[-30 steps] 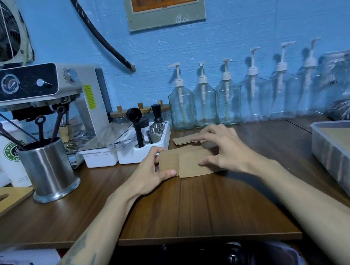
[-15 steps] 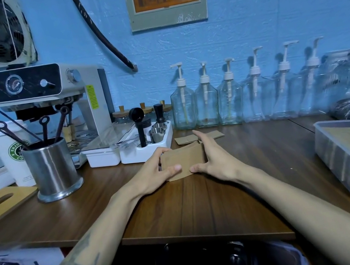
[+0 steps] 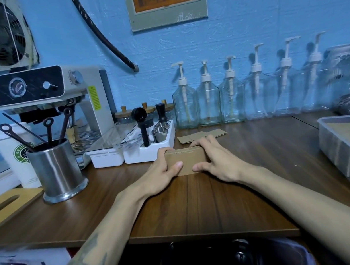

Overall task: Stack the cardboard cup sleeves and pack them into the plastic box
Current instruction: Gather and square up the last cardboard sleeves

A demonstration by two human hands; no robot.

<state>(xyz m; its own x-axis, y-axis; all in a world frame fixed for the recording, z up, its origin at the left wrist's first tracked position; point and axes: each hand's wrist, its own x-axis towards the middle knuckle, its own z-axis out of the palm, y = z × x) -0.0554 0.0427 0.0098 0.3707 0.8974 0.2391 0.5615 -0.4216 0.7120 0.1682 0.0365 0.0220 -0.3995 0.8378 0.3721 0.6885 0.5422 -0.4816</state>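
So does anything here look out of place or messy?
Only a little. A few sleeves lie loose and unevenly overlapped behind the stack that the left hand and right hand grip. The box already holds sleeves. Nothing looks spilled or damaged.

Six pump bottles (image 3: 208, 100) along the wall, three wooden-lidded jars (image 3: 124, 116). One steel canister (image 3: 57, 169), one paper cup (image 3: 15, 155), one plastic box (image 3: 345, 149). Two hands on one sleeve stack (image 3: 185, 161).

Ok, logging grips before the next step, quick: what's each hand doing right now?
Left hand: holds the left end of the sleeve stack.
Right hand: holds its right end.
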